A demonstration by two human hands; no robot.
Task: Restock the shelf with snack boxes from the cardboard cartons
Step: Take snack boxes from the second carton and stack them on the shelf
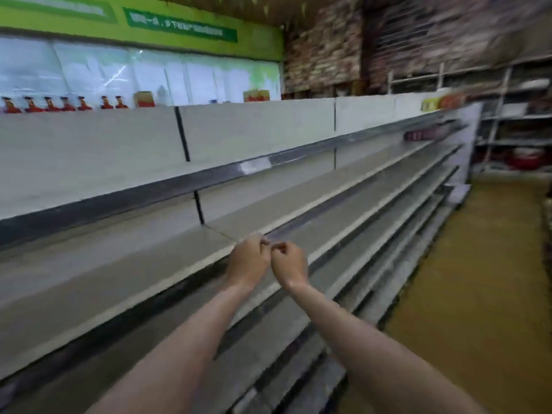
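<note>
Both hands out over long grey metal shelf, left hand & right hand fingers curled, knuckles touching; held item can't tell; few blurred boxes far end, top tier.

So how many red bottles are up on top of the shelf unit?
7 red bottles, standing in a row along the top of the shelf unit at far left. More may sit beyond the frame's left edge.

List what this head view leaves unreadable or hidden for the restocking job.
- Cardboard cartons and snack boxes: none in frame.
- Left hand and right hand: fingers curled together; anything pinched between them is too small and blurred to tell.
- Green sign: lettering blurred.
- Boxes at the shelf's far end: motion blur hides what they are.
- Lowest shelves: cut off by the bottom edge.
</note>
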